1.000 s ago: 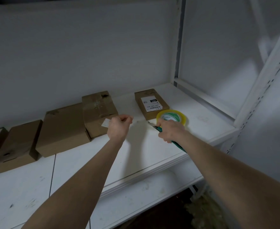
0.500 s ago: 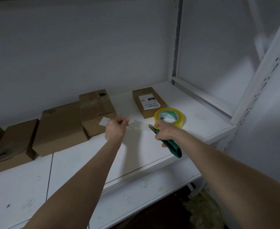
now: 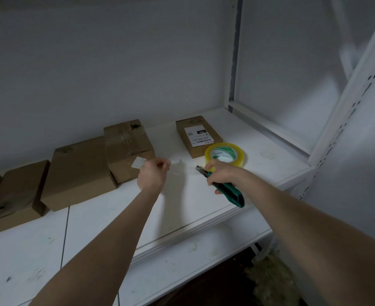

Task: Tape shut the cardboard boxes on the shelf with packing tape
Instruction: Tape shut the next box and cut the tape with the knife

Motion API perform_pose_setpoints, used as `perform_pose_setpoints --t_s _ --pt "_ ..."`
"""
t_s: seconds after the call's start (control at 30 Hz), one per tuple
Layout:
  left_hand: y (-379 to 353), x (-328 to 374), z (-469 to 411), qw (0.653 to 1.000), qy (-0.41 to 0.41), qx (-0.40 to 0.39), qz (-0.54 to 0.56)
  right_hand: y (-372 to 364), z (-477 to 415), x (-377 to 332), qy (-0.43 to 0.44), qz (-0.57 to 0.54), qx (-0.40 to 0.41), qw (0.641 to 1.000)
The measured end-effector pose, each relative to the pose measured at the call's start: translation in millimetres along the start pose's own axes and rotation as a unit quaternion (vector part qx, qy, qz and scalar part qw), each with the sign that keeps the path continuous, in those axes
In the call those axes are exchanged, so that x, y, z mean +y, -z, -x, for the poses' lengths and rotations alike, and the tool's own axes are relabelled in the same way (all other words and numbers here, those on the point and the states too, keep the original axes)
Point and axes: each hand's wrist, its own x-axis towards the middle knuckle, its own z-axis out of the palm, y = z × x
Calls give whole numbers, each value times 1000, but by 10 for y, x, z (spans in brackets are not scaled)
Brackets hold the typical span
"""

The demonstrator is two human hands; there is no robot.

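Roughly a start, I'd say. Of the cardboard boxes lined along the back of the shelf [image 3: 120, 208], only the middle box [image 3: 128, 149] shows glossy tape crossing its top. The big box [image 3: 78, 171] to its left and the low box [image 3: 14, 195] beyond that show no tape I can make out, and the low one looks to gape at its front. The labelled box [image 3: 196, 135], toward the back right corner, I cannot judge, since its sticker covers much of the top. So several seams are probably left.

My hands are apart. My left hand [image 3: 154, 173] pinches one end of a strip of clear tape [image 3: 177, 166], just in front of the middle box's front right corner. The strip's long axis runs about parallel to the shelf's front edge, its other end toward my right hand [image 3: 223, 176]. Whether it is joined to the roll I cannot tell — it is too transparent. My right hand is curled round the green utility knife [image 3: 228, 192], whose long axis runs from the front edge back and leftward, blade end pointing at the strip.

The tape roll [image 3: 226, 154] lies flat, hole upward, on the right part of the shelf — just beside the labelled box's front end and right behind my right hand.
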Motion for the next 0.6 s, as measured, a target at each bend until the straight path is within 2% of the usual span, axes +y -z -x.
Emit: perform_pose_setpoints --t_s 0.17,0.43,0.6 --pt "-20 -148 59 998 36 -11 46 12 19 -11 3 -28 -9 1000" --pt "5 19 -3 996 38 2 86 23 64 -11 2 94 -27 995" --pt "104 150 -113 999 7 -6 35 22 70 8 21 36 -4 999"
